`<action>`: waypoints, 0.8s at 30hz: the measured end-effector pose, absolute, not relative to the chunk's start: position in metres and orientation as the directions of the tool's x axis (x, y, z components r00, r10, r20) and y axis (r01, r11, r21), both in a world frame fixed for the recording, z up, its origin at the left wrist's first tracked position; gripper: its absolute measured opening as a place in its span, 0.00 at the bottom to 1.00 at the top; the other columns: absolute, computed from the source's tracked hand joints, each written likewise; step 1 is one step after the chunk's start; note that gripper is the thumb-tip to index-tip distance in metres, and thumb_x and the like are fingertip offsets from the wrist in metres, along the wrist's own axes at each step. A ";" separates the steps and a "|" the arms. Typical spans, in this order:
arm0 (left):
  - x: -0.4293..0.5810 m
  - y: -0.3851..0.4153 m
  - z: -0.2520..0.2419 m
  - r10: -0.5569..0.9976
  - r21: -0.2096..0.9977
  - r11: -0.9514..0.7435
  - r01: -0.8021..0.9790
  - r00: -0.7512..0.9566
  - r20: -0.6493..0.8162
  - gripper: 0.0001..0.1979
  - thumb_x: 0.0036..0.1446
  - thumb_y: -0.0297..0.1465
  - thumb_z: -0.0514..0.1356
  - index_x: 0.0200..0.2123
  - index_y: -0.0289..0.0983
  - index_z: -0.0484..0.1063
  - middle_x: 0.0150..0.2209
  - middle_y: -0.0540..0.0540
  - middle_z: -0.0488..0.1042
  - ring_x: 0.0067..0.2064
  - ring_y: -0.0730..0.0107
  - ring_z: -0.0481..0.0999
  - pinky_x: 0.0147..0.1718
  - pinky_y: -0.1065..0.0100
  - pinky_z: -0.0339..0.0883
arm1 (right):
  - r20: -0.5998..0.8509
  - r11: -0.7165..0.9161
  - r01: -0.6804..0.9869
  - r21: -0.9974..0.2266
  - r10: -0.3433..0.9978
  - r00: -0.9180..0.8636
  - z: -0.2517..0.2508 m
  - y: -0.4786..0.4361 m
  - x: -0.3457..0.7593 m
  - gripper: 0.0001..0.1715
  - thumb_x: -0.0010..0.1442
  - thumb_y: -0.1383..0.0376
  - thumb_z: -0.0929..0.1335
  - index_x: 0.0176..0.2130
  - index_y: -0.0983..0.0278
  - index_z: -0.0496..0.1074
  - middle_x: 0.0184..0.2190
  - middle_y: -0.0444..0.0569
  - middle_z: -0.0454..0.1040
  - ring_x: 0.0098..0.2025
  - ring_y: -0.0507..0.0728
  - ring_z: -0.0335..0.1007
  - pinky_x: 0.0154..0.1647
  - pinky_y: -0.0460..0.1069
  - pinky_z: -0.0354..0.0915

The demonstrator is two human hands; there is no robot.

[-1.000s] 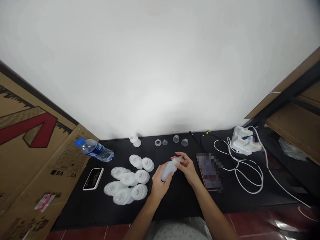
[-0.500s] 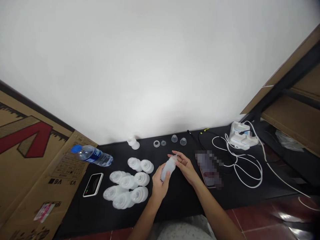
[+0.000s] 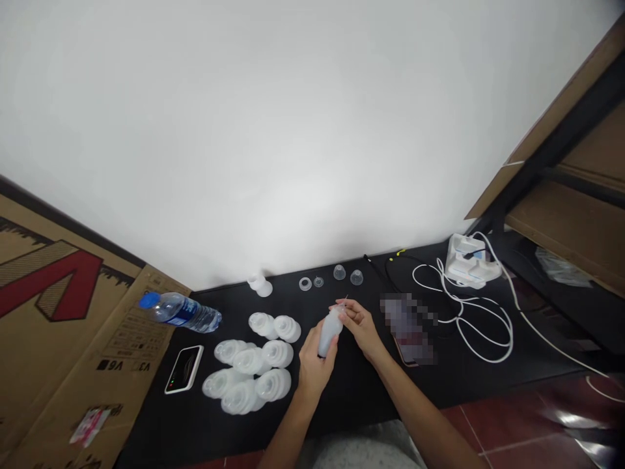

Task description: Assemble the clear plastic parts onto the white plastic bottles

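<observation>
A translucent white bottle (image 3: 330, 332) leans in my left hand (image 3: 315, 358), whose fingers and thumb wrap its body. At the bottle's top, my right hand (image 3: 360, 326) pinches a small clear piece with a thin tip pointing up. Several similar white bottles (image 3: 250, 359) stand grouped on the black table (image 3: 351, 397), left of my hands. Behind my hands lie a white ring (image 3: 305, 284), a small clear disc (image 3: 318, 282) and two clear domed caps (image 3: 339, 271), (image 3: 357, 277) near the wall. A white funnel-like part (image 3: 260, 285) sits farther left.
A water bottle (image 3: 188, 313) with a blue cap and a white-framed device (image 3: 184, 369) lie at the left beside a cardboard box (image 3: 122, 326). To the right are a phone (image 3: 407, 332), looped white cables (image 3: 459, 319) and a white power strip (image 3: 469, 262).
The held bottle is more upright, and my right fingers have closed in on its top. The view has tilted slightly.
</observation>
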State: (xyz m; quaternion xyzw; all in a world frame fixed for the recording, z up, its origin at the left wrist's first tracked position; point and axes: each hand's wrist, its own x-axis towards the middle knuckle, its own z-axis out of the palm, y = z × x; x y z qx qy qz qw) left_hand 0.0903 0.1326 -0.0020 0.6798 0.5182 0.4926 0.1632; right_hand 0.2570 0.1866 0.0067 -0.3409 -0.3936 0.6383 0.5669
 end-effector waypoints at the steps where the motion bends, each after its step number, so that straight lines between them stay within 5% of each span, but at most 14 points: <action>1: 0.090 0.133 -0.002 0.877 0.750 -0.395 0.531 -0.027 0.480 0.18 0.73 0.38 0.62 0.61 0.39 0.78 0.51 0.37 0.85 0.51 0.52 0.87 0.51 0.54 0.83 | 0.013 -0.052 -0.451 -0.891 0.990 -0.139 0.007 0.186 0.257 0.28 0.60 0.49 0.82 0.55 0.57 0.80 0.48 0.55 0.87 0.48 0.65 0.84 0.52 0.58 0.76; 6: 0.084 0.133 -0.001 0.960 0.896 -0.269 0.352 0.024 0.279 0.21 0.74 0.46 0.59 0.56 0.36 0.81 0.48 0.39 0.87 0.45 0.53 0.88 0.44 0.58 0.84 | 0.040 -0.096 -0.472 -0.876 0.962 -0.271 0.014 0.183 0.262 0.35 0.63 0.46 0.79 0.63 0.57 0.78 0.60 0.60 0.82 0.51 0.64 0.82 0.53 0.57 0.74; 10: 0.080 0.136 -0.001 0.980 0.944 -0.196 0.267 0.079 0.181 0.25 0.75 0.49 0.57 0.57 0.35 0.81 0.42 0.40 0.87 0.36 0.58 0.87 0.36 0.62 0.82 | 0.069 -0.097 -0.508 -0.856 0.952 -0.298 0.015 0.181 0.263 0.37 0.61 0.46 0.80 0.62 0.58 0.79 0.58 0.59 0.83 0.50 0.63 0.81 0.52 0.55 0.73; 16: 0.082 0.136 -0.006 0.930 0.835 -0.355 0.421 0.064 0.363 0.19 0.75 0.43 0.59 0.57 0.38 0.80 0.51 0.38 0.86 0.50 0.51 0.88 0.48 0.56 0.84 | 0.079 -0.037 -0.494 -0.869 0.974 -0.211 0.010 0.183 0.258 0.28 0.61 0.48 0.81 0.54 0.60 0.82 0.47 0.53 0.86 0.43 0.60 0.81 0.45 0.52 0.73; 24: 0.090 0.132 -0.008 0.868 0.730 -0.408 0.549 -0.013 0.496 0.17 0.74 0.38 0.60 0.60 0.38 0.78 0.51 0.38 0.85 0.51 0.52 0.87 0.51 0.55 0.83 | 0.070 -0.003 -0.438 -0.899 0.986 -0.150 0.007 0.184 0.253 0.24 0.63 0.48 0.80 0.52 0.58 0.81 0.46 0.53 0.87 0.44 0.62 0.83 0.47 0.54 0.75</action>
